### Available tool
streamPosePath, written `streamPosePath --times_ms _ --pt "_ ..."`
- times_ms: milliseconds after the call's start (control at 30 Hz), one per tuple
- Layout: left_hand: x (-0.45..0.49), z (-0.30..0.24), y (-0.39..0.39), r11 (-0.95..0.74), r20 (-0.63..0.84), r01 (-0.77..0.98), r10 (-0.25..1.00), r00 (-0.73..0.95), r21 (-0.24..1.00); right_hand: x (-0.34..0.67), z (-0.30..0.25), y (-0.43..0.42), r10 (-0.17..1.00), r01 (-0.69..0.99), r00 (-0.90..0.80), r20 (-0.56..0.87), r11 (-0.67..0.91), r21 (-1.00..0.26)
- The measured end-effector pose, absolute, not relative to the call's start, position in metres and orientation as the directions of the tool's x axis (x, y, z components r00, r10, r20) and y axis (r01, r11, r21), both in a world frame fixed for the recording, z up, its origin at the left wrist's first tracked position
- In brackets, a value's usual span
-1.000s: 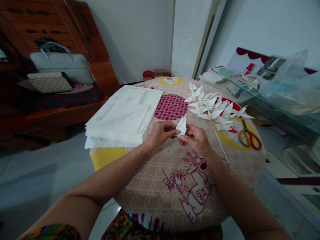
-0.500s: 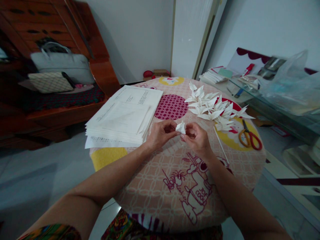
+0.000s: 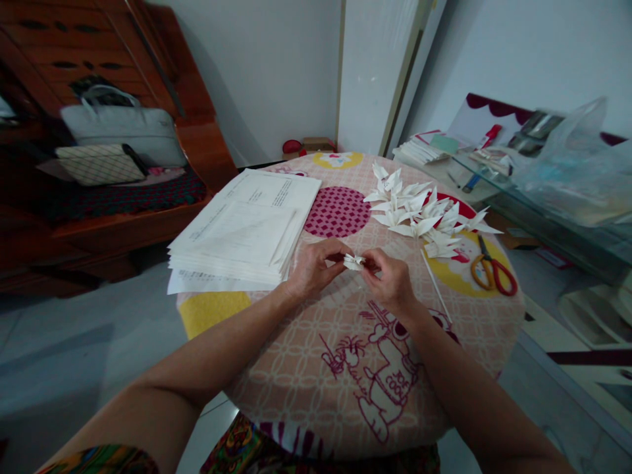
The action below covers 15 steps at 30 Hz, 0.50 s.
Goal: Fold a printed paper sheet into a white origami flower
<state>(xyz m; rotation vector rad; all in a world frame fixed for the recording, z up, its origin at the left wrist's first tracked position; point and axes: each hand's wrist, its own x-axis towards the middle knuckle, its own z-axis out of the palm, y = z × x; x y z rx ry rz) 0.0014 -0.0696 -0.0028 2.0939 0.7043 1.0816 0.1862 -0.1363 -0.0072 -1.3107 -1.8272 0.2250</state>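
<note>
My left hand and my right hand meet over the middle of the round table. Both pinch a small folded piece of white paper between their fingertips, held low above the patterned cloth. Behind them to the right lies a heap of several finished white folded paper shapes. A thick stack of printed sheets rests to the left of my left hand.
Orange-handled scissors lie at the table's right edge, with a thin white stick beside my right wrist. A glass shelf with a plastic bag stands to the right. A wooden bench with bags is at left.
The folded paper stood up taller between my fingers a second ago; now it is pressed flatter and smaller, and both hands have dropped slightly toward the table.
</note>
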Motion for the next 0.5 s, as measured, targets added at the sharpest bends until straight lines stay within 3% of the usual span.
streamPosePath --times_ms 167,500 --pt "-0.0001 0.0013 -0.0702 -0.661 0.488 0.207 0.698 0.525 0.722 0.1859 -0.0013 -0.1362 0.797 0.741 -0.122 0.591 0.469 -0.48" --pt "-0.0016 -0.0021 -0.0652 -0.752 0.571 0.214 0.625 0.532 0.624 0.1862 0.0014 -0.1353 0.785 0.658 -0.119 0.608 0.521 -0.544"
